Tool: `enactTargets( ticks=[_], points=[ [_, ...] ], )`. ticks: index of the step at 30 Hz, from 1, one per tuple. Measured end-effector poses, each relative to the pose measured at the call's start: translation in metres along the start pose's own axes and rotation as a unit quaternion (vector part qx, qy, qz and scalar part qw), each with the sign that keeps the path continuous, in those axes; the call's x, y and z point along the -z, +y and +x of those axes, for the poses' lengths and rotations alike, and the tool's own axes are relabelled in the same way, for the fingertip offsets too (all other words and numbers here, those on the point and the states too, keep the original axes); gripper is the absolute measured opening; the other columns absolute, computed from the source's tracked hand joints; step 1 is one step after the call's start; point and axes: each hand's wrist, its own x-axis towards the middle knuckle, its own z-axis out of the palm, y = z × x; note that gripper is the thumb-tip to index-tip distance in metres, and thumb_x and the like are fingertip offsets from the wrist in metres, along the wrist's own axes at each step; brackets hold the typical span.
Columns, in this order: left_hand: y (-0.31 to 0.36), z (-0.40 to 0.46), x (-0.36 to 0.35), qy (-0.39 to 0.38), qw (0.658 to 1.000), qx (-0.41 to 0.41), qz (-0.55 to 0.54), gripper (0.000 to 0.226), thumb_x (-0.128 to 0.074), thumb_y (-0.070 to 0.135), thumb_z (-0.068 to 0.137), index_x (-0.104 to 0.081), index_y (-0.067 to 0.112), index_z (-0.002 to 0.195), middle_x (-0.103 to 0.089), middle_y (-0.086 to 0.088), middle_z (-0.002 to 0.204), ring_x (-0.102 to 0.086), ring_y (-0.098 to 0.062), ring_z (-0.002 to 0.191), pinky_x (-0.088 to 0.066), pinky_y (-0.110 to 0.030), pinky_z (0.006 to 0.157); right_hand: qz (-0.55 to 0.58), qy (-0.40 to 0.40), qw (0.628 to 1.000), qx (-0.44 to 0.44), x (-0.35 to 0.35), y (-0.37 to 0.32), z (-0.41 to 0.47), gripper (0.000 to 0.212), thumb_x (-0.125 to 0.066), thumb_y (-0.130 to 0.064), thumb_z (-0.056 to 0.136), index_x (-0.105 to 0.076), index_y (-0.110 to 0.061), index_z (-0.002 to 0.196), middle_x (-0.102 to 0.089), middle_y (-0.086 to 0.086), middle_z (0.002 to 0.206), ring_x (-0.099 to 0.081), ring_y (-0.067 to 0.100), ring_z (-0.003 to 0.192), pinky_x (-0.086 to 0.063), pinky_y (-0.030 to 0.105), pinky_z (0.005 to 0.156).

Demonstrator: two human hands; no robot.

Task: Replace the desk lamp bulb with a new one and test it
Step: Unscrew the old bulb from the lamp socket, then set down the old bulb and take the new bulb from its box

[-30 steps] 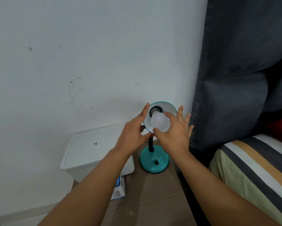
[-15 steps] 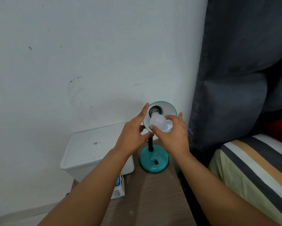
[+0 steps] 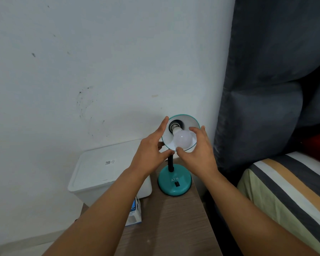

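A teal desk lamp stands on the wooden bedside table, its round base [image 3: 174, 182] carrying a black switch. The shade [image 3: 189, 120] tilts up toward me. A white frosted bulb [image 3: 183, 139] sits in it, its metal thread at the mouth of the socket [image 3: 174, 125]. My left hand [image 3: 149, 154] holds the shade's left rim, fingers along the edge and thumb underneath. From the right, my right hand [image 3: 199, 151] cups the bulb, thumb under it and fingers curled over its top.
A white lidded plastic box [image 3: 103, 172] stands left of the lamp against the wall. A blue and white bulb carton [image 3: 135, 214] lies in front of it, partly under my left arm. A dark grey curtain [image 3: 266, 89] and a striped bed [image 3: 288, 191] are to the right.
My right hand has turned around the bulb, its fingers shifting from the front of the bulb to its top right. The left hand has stayed on the shade.
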Motion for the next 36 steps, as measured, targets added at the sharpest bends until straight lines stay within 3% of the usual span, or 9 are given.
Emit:
enactTargets(
  ticks=[5,9,13,15,19,22,25,34,36],
  points=[
    [-0.001,-0.001,0.001,-0.002,1.0,0.005,0.007,0.101,-0.079,0.017,0.086,-0.013,0.058,0.152,-0.064,0.014,0.12,-0.065,-0.003,0.096,-0.041,-0.002,0.083,-0.04,0.029,0.999,0.007,0.002,0.004,-0.004,0.068,-0.077,-0.045,0.074,-0.05,-0.038,0.136,-0.014,0.001,0.164,-0.022,0.024,0.148,-0.032,0.048,0.114],
    [0.001,-0.002,0.0,-0.004,1.0,0.011,0.027,0.106,-0.08,0.019,0.086,-0.007,0.059,0.151,-0.059,0.013,0.133,-0.061,-0.002,0.108,-0.038,0.0,0.091,-0.029,0.046,0.998,0.025,0.009,0.001,-0.009,0.068,-0.077,-0.047,0.075,-0.051,-0.035,0.138,-0.018,-0.002,0.163,-0.022,0.018,0.148,-0.029,0.042,0.115],
    [0.007,-0.007,0.004,-0.018,0.999,0.016,0.046,0.108,-0.079,0.031,0.086,0.001,0.051,0.156,-0.039,0.014,0.158,-0.043,-0.006,0.138,-0.036,-0.021,0.113,-0.013,0.044,0.998,0.038,0.016,0.0,-0.02,0.069,-0.075,-0.044,0.08,-0.048,-0.03,0.142,-0.023,-0.004,0.161,-0.016,0.011,0.149,-0.026,0.037,0.117],
    [0.013,-0.012,0.007,-0.02,0.998,0.023,0.053,0.107,-0.078,0.034,0.087,0.002,0.046,0.157,-0.027,0.015,0.164,-0.029,-0.004,0.147,-0.028,-0.023,0.118,-0.001,0.041,0.998,0.04,0.02,0.0,-0.029,0.07,-0.074,-0.043,0.081,-0.046,-0.028,0.144,-0.025,-0.004,0.16,-0.013,0.009,0.149,-0.025,0.035,0.117],
    [0.022,-0.03,0.014,-0.021,0.996,0.046,0.072,0.1,-0.074,0.036,0.089,-0.004,0.034,0.16,-0.02,0.014,0.165,-0.019,-0.004,0.15,-0.017,-0.015,0.114,0.008,0.028,0.999,0.036,0.027,0.002,-0.048,0.071,-0.074,-0.043,0.082,-0.045,-0.029,0.145,-0.027,-0.004,0.159,-0.011,0.006,0.149,-0.023,0.03,0.116],
    [0.024,-0.053,0.019,-0.027,0.993,0.075,0.086,0.093,-0.071,0.042,0.091,-0.013,0.028,0.161,-0.017,0.011,0.166,-0.014,-0.006,0.153,-0.014,-0.02,0.118,0.014,0.018,0.999,0.034,0.032,0.004,-0.065,0.07,-0.075,-0.042,0.081,-0.046,-0.029,0.144,-0.028,-0.004,0.159,-0.011,0.005,0.148,-0.023,0.032,0.117],
    [0.024,-0.081,0.02,-0.027,0.992,0.1,0.077,0.089,-0.069,0.044,0.091,-0.016,0.028,0.161,-0.018,0.01,0.166,-0.011,-0.007,0.153,-0.013,-0.021,0.118,0.009,0.002,1.0,0.027,0.033,0.008,-0.084,0.072,-0.076,-0.041,0.081,-0.045,-0.027,0.145,-0.029,-0.004,0.158,-0.013,0.005,0.147,-0.024,0.037,0.119],
    [0.009,-0.175,-0.001,-0.064,0.982,0.158,0.083,0.084,-0.063,0.049,0.095,-0.016,0.026,0.161,-0.016,0.01,0.166,-0.006,-0.009,0.154,-0.007,-0.018,0.115,-0.03,-0.075,0.997,-0.017,0.017,0.037,-0.156,0.073,-0.071,-0.052,0.078,-0.05,-0.024,0.142,-0.041,0.0,0.153,-0.028,0.014,0.145,-0.024,0.034,0.118],
    [0.004,-0.191,-0.01,-0.07,0.979,0.175,0.082,0.083,-0.061,0.051,0.096,-0.017,0.026,0.161,-0.017,0.01,0.166,-0.007,-0.009,0.154,-0.009,-0.019,0.116,-0.031,-0.09,0.995,-0.03,0.012,0.044,-0.17,0.07,-0.074,-0.047,0.079,-0.051,-0.023,0.14,-0.043,-0.004,0.15,-0.03,0.013,0.143,-0.023,0.029,0.116]
  ],
)
